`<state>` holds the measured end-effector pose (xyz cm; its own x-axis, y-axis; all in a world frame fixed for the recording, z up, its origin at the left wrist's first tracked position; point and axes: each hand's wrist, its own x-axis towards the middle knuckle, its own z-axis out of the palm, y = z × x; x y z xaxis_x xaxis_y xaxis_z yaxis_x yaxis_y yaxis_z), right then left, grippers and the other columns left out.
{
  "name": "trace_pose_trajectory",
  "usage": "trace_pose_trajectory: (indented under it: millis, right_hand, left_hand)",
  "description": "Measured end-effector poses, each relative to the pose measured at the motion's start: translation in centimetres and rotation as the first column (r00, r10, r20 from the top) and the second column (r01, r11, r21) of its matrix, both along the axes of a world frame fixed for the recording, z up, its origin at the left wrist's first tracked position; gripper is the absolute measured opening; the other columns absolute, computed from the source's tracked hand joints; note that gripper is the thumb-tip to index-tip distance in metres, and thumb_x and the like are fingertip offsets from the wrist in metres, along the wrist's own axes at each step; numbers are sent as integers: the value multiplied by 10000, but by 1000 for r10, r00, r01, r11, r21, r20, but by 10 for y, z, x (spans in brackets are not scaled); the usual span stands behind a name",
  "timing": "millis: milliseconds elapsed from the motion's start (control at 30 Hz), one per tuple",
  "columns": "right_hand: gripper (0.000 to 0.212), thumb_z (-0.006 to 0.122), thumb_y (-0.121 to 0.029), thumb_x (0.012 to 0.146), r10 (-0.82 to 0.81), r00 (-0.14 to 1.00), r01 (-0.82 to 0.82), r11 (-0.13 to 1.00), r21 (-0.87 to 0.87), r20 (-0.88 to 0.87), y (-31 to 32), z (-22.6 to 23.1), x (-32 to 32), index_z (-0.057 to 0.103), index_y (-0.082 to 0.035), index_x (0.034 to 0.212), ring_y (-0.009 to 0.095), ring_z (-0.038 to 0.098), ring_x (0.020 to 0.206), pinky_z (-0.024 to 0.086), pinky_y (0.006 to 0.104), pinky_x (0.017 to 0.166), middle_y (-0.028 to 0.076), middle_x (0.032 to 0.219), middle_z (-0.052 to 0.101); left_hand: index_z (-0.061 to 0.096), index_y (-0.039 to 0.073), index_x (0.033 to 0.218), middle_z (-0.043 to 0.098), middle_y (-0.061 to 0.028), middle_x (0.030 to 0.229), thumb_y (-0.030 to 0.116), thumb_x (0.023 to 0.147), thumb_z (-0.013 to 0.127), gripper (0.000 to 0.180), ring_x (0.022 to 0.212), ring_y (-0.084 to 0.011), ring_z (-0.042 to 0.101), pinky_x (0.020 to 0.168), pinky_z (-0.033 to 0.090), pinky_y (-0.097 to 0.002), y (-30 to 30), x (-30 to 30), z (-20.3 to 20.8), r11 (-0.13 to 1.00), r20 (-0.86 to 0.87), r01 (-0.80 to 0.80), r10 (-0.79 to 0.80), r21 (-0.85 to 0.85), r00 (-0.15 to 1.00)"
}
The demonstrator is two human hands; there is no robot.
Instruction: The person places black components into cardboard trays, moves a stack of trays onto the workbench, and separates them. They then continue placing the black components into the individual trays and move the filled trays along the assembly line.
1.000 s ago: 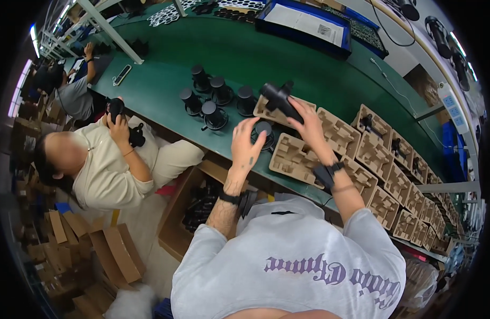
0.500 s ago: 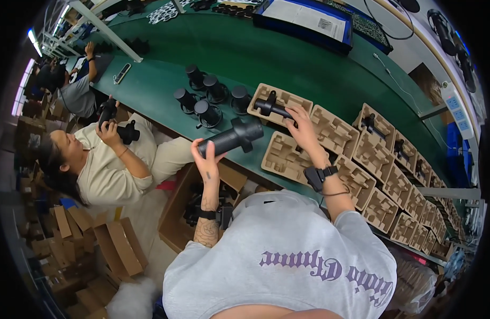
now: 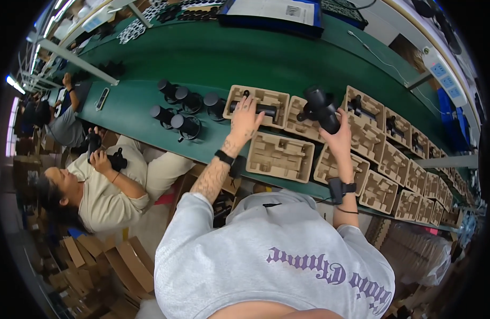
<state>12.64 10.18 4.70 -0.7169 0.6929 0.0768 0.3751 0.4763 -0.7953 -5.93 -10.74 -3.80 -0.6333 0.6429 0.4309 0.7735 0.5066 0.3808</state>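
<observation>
My right hand [image 3: 338,133] is wrapped round the lower end of a thick black tube-shaped device [image 3: 322,109] with a protruding collar. The device tilts above the second moulded brown tray [image 3: 293,121] and partly hides it. My left hand [image 3: 246,114] rests with stretched fingers on a slimmer black scope-like device [image 3: 267,110] lying in the first brown tray [image 3: 284,97]. Part of that device is hidden under the fingers. Nearer to me, beside these two, is another brown tray [image 3: 279,159] with bare compartments.
Several black cylinders [image 3: 185,126] stand on the green bench [image 3: 213,151] to the left. Rows of brown trays [image 3: 391,159] run off right, some holding black devices. A blue bin [image 3: 317,24] is at the back. A seated person [image 3: 115,175] handles black equipment at left.
The thick tube has passed from my left hand to my right and moved rightward over the trays. My left hand has come onto the slimmer device, which my right hand touched before.
</observation>
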Motion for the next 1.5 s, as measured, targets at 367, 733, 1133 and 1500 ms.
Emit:
trace_pose_trajectory:
  millis: [367,733,1133,1500]
  right_hand:
    - [776,750,-381,570,239,813,-255,966,-44,531,60,-50,-21,484,10,1185,284,582,936,454,352,800,181,1003,600]
    - [706,768,-348,566,562,743,-485,826,-286,364,100,-41,-22,565,10,1140,293,560,996,431,338,867,170,1098,582]
    - [485,548,-277,861,310,847,-482,791,376,432,18,-101,-44,450,-38,1272,307,308,1280,301,480,1009,117,1355,399]
    - [289,563,-211,859,337,938,-328,939,103,-83,1,-69,-17,591,-43,1092,325,495,1111,421,409,886,140,1175,553]
  left_hand:
    - [523,-76,1156,505,-201,1229,425,858,428,590,1271,-314,336,1067,228,-425,13,-8,-34,961,65,-3,21,-275,998]
    - [503,-81,1178,481,-204,1256,443,869,425,614,1294,-320,296,1068,222,-442,12,-4,-44,963,79,-23,45,-267,996]
    - [495,-36,1199,439,-208,1295,426,918,364,556,1310,-342,259,1065,213,-458,10,-3,-50,961,41,15,-4,-276,999]
    - [560,116,1071,515,-103,1180,143,697,604,377,1160,-293,415,985,311,-455,2,-39,29,987,-225,-157,158,23,961]
